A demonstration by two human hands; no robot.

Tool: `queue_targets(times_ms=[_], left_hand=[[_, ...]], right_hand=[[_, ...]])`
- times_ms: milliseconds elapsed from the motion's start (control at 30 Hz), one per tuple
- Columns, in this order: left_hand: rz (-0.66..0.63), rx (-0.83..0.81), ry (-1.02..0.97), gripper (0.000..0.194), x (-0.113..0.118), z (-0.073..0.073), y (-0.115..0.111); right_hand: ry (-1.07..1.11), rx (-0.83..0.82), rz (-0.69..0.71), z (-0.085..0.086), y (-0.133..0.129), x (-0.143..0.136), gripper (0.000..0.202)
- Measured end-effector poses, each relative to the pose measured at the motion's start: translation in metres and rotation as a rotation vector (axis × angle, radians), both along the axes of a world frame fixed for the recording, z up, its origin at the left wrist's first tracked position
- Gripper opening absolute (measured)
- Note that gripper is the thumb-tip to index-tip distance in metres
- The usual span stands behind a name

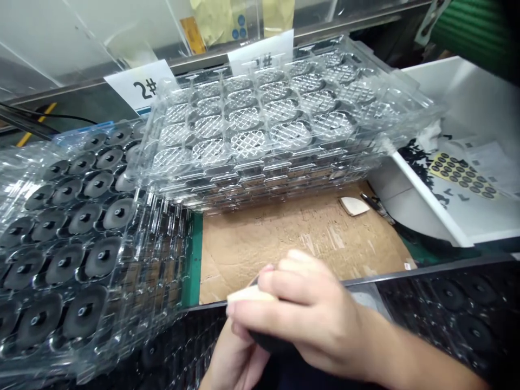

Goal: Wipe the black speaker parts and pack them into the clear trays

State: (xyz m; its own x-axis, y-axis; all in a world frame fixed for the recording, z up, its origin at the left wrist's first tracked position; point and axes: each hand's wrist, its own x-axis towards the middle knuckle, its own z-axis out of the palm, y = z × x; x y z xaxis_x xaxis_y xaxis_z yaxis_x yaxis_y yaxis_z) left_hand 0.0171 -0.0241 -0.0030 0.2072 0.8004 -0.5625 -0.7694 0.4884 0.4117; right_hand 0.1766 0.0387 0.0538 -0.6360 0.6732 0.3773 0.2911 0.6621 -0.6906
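My right hand (300,309) is closed, with a small cream-coloured flat piece (251,293) pinched between thumb and fingers. Below it, partly covered, my left hand (239,352) curls around a dark rounded part (270,342), most of which my right hand hides. The cream piece appears pressed against the dark part, though the exact contact is hidden. Both hands are over the front edge of a worn brown cardboard sheet (260,233). Another off-white flat piece (354,206) lies on the cardboard at its far right.
Stacked clear trays (247,143) with oval pockets stand behind the cardboard. At left, another tray stack (117,260) holds several round black parts (101,254). A white bin (430,200) at right contains black scraps and a yellow sticker sheet (463,173). A pen-like tool (377,208) lies beside the bin.
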Motion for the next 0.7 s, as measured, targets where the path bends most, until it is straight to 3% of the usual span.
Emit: queue_targets(times_ms=[167,267,400,467,533,600,700], left_hand=[[0.033,-0.026,0.020,0.045,-0.003,-0.007,-0.006],[0.018,0.007,0.014,0.043,0.000,-0.004,-0.004],[0.097,0.064,0.095,0.047,0.001,-0.001,-0.001],[0.120,0.067,0.089,0.049,-0.001,0.001,-0.001],[0.094,0.058,0.059,0.045,-0.002,0.003,-0.001],[0.082,0.081,0.024,0.043,-0.002,0.007,0.000],[0.088,0.123,0.022,0.045,0.000,0.012,0.004]], right_hand=[[-0.290,-0.072,-0.093,-0.007,0.003,-0.002,0.034],[-0.139,0.039,-0.072,-0.011,-0.001,-0.008,0.027],[-0.082,-0.025,-0.301,-0.011,-0.023,-0.014,0.029],[-0.046,-0.064,-0.287,-0.010,-0.036,-0.010,0.027],[0.073,-0.182,-0.181,-0.010,-0.043,-0.003,0.023],[0.185,-0.372,-0.160,-0.016,-0.043,0.006,0.021],[0.256,-0.609,-0.397,-0.028,-0.033,0.019,0.020]])
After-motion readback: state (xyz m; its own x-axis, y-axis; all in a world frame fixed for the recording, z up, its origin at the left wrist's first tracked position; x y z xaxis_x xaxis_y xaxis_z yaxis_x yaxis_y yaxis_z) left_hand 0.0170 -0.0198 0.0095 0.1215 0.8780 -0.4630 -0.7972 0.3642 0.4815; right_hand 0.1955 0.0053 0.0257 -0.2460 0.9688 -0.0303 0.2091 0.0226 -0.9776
